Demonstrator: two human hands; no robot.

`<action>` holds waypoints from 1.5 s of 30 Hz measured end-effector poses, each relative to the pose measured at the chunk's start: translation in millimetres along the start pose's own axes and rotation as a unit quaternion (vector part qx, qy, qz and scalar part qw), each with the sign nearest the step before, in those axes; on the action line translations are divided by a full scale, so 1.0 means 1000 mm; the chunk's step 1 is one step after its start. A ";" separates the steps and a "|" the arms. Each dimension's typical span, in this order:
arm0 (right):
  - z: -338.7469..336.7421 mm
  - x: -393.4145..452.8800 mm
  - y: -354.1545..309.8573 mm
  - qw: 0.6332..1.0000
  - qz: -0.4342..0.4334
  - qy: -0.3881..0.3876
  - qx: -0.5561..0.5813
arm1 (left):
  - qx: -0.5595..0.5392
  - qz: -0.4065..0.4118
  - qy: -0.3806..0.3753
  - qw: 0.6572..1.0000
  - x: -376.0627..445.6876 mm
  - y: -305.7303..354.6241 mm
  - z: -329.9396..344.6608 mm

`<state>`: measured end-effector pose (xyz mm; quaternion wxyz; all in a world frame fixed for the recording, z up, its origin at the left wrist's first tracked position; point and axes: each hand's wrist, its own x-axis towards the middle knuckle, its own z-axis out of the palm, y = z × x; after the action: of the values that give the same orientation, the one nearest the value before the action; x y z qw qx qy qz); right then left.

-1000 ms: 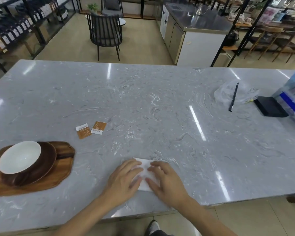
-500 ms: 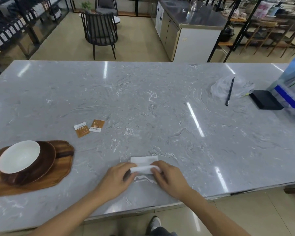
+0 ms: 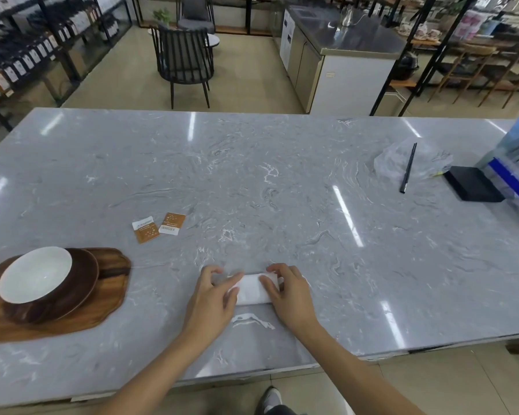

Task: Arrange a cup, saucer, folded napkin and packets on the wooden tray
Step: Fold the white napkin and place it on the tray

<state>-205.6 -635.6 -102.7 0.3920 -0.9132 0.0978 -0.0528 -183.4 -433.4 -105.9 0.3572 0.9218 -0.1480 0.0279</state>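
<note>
Napkin [image 3: 252,290] long axis left-right.

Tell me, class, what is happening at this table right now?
A person presses both hands, left hand and right hand, onto a white napkin, folding it on the grey table. The wooden tray at the left already holds the saucer and white cup. Two packets lie on the table, off the tray.

Worktop [image 3: 282,181]: grey veined stone, polished, lamp glare reflected. Tray [image 3: 102,295]: dark wood, grain seen, slight sheen. Saucer [image 3: 81,283]: brown, glossy. Cup [image 3: 36,274]: white, glazed. Napkin [image 3: 252,290]: white matt paper. Packets [image 3: 159,227]: printed paper.
</note>
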 end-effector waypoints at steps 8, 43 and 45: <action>0.007 -0.001 0.011 0.965 -0.127 0.103 -0.205 | 0.239 0.079 -0.082 0.964 -0.008 -0.001 -0.003; 0.064 -0.019 -0.153 0.917 0.119 -0.235 0.300 | -0.404 -0.294 0.081 0.863 -0.067 -0.026 -0.116; 0.084 -0.026 -0.179 0.912 0.116 -0.244 0.307 | -0.410 -0.261 0.094 0.869 -0.077 -0.044 -0.141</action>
<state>-191.5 -449.6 -30.8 0.6684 -0.7143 0.0828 0.1901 -236.4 -289.0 -41.7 0.7095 0.6906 0.1338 -0.0432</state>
